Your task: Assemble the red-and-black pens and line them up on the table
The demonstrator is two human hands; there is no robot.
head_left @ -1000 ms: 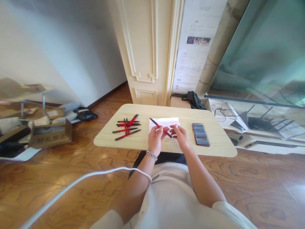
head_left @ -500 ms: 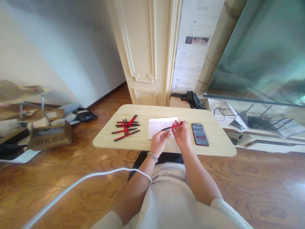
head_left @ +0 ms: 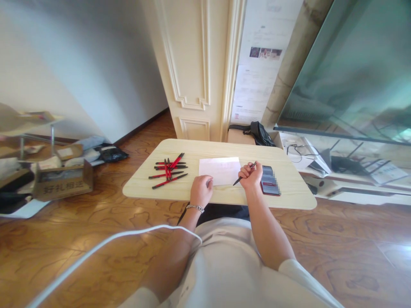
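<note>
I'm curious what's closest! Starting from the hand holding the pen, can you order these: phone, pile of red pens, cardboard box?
1. Phone, just right of the right hand holding the pen.
2. Pile of red pens, left of the white paper.
3. Cardboard box, far left on the floor.

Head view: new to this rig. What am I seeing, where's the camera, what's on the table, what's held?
No machine: a person works with two bare hands. The camera sits on their head, looking forward and down, so the arms enter from below. On the table lie a white paper, a pile of red and black pens to its left and a phone to its right. The right hand has its fingers shut around one pen, tip down by the paper's right edge. The left hand rests on the paper's near left corner, holding nothing.
</note>
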